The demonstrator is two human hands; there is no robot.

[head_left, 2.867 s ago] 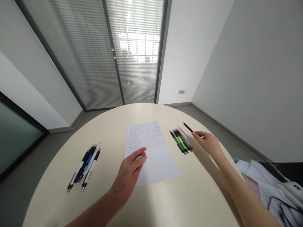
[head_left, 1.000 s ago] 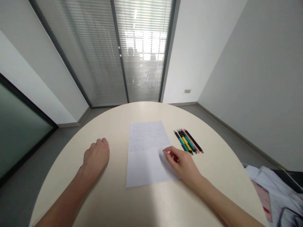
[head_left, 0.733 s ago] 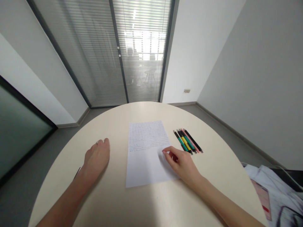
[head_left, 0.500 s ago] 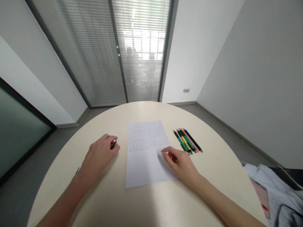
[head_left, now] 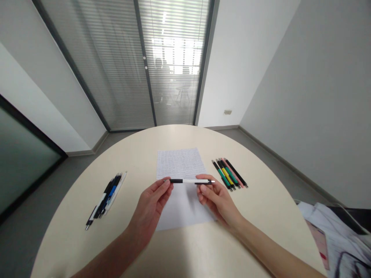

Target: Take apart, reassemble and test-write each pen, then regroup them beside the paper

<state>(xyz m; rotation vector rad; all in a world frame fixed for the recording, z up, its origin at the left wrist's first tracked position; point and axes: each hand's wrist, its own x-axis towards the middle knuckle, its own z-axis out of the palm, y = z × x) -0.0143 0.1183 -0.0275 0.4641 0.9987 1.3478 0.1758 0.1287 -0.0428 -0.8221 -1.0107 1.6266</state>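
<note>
A black and white pen (head_left: 189,181) is held level above the paper, between both hands. My left hand (head_left: 152,204) pinches its black tip end with thumb and fingers. At the other end, my right hand (head_left: 217,199) grips the clicker and clip part. Beneath them lies a white sheet of paper (head_left: 174,216), its upper half filled with rows of handwriting. Part of the sheet is hidden by my hands.
Several pens (head_left: 106,199) in black, white and blue lie bunched on the left of the round table (head_left: 179,135). Several green, yellow, pink and black pens (head_left: 230,173) lie side by side at right. Papers and a cable (head_left: 344,247) are beyond the right edge.
My left hand has moved right from the left pen group, bringing a pen over the paper. My right hand has taken hold of the pen's other end. The left pens are now uncovered.
</note>
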